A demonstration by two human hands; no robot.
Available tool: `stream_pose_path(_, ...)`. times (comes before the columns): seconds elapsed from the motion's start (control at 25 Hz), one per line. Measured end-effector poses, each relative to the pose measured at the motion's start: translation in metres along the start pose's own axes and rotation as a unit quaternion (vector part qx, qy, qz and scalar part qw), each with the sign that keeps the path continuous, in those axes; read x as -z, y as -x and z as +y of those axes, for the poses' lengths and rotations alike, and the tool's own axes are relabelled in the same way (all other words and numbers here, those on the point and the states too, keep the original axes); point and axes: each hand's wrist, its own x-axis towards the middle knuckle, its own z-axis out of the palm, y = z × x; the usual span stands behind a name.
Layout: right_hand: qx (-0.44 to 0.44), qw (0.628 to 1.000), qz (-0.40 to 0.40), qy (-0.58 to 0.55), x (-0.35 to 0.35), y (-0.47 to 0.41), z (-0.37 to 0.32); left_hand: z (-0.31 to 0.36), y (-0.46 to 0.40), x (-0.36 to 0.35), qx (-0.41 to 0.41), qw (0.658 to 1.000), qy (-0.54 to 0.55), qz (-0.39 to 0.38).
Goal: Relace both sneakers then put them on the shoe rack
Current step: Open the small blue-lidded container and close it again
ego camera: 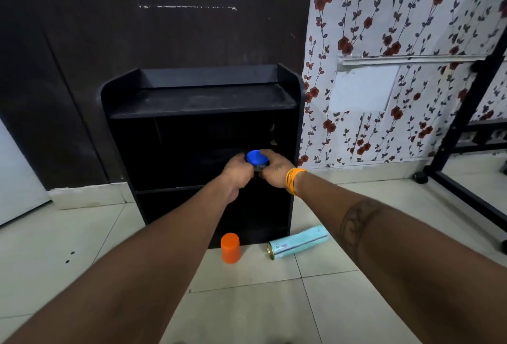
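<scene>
Straight ahead in the head view, a black shoe rack [203,135] is seen standing on the pale tiled floor [274,302] against a dark wall panel [82,55], with floral wallpaper [384,28] to its right. Both arms are stretched toward the rack's middle shelf opening. A small dark container with a blue cap [256,157] is held between the two hands in front of that opening: the left hand [238,171] is curled round its left side, and the right hand [274,169] is wrapped over the cap from the right. An orange band [292,179] is worn on the right wrist.

On the floor at the foot of the rack, an orange cup [231,247] is set upside down, and just to its right a pale blue can [299,242] is laid on its side. No sneakers can be made out; the rack's shelves are too dark for their contents to be told. A black metal frame [461,124] is seen at the far right.
</scene>
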Motion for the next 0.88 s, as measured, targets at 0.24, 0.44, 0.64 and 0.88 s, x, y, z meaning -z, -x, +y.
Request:
stream_pose_path(0.24, 0.074, 0.977, 0.152, -0.127, 0.0, 0.044, 0.02, -0.003, 0.042, -0.017, -0.034, 0.985, 0.161, 0.059)
stream_pose_path(0.44, 0.119, 0.952, 0.157, -0.235, 0.013, 0.145, 0.029, -0.021, 0.109, -0.048, -0.096, 0.96, 0.243, 0.096)
stream_pose_path(0.64, 0.093, 0.944, 0.17, -0.267, 0.019, 0.264, 0.062, -0.06, 0.2, -0.097, -0.167, 0.952, 0.256, -0.003)
stream_pose_path(0.88, 0.054, 0.953, 0.13, -0.269, 0.016, 0.406, 0.115, -0.106, 0.308, -0.154, -0.043, 0.918, 0.376, -0.115)
